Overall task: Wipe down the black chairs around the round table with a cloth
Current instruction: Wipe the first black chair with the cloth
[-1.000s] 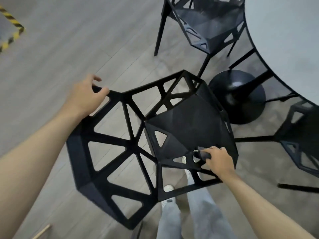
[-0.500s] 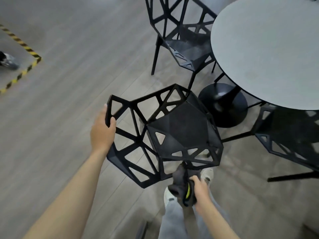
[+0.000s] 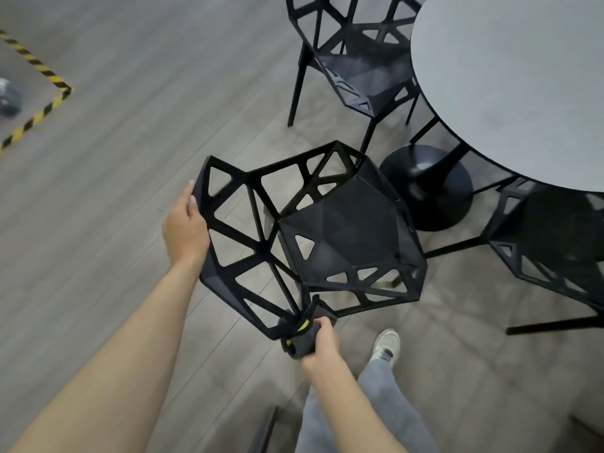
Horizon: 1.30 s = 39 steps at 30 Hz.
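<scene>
A black lattice chair (image 3: 343, 237) stands in front of me, its backrest toward the left. My left hand (image 3: 183, 228) grips the top edge of the backrest. My right hand (image 3: 322, 341) holds a dark cloth (image 3: 302, 335) with a yellow-green stripe, bunched against the lower corner of the chair frame. A second black chair (image 3: 356, 63) stands at the far side by the round grey table (image 3: 510, 80). A third black chair (image 3: 555, 246) sits at the right, partly under the table.
The table's black pedestal base (image 3: 428, 188) stands just right of the near chair. Yellow-black tape (image 3: 39, 103) marks the wood floor at the left, with a shoe (image 3: 8, 98) beside it. My legs and a white shoe (image 3: 387, 346) are below.
My right hand left the seat's front edge and came down with the cloth to the frame's lower corner. My left hand slid along the backrest edge. The view pulled back.
</scene>
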Motion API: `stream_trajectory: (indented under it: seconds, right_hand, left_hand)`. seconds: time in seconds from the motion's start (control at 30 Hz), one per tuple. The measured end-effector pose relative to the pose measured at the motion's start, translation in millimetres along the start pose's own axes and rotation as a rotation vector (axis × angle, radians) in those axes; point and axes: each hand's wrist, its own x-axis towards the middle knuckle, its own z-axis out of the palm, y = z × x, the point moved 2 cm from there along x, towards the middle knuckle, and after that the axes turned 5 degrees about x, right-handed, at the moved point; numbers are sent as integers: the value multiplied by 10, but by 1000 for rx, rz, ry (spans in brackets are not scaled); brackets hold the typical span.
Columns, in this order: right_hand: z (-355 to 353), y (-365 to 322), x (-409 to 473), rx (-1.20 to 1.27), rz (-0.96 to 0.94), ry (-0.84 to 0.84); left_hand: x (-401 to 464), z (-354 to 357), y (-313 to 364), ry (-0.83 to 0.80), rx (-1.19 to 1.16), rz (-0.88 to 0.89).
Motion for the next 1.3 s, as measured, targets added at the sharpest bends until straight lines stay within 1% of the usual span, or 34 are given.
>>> stream_trajectory:
  seconds: [0.2,0.27,0.37,0.43,0.57,0.73,0.87,0.97,1.07,1.13,1.23,1.3]
  right_hand:
    - [-112,-311,184,-129,-71,31]
    - [-131,-490,140,-125,-124,2]
    - [-171,-789,128,-156,-180,46]
    - [-244,-954,151,-160,-209,61]
    - [-463,-1184,103,-251,-252,96]
    - [-837,-1519,-241,-388,-391,161]
    - [-1159,-1757,-690,-418,-518,183]
    - [-1389,-1858,-1079,-383,-563,147]
    - [-1636,-1912,-1422,-320,-604,105]
    - [-1825,-1943,-1625,-265,-617,76]
    - [-2172,-2010,-1843,-183,-655,41]
    - [-2433,-2089,-1941,-138,-681,27]
  left_hand:
    - [-83,108,82,43,-80,-92]
    - [-116,177,135,65,-96,-108]
    - [-184,293,222,89,-109,-156]
    - [-302,344,325,101,-120,-191]
    - [-634,435,497,118,-174,-253]
    - [-1034,542,563,48,-187,-231]
    - [-1168,429,561,-113,-67,-200]
    - [-1363,291,613,-205,108,-119]
    - [-1660,215,812,-222,240,99]
    - [-1895,211,1021,-253,204,225]
    - [-2333,239,1411,-393,54,348]
    - [-2632,274,1707,-463,56,517]
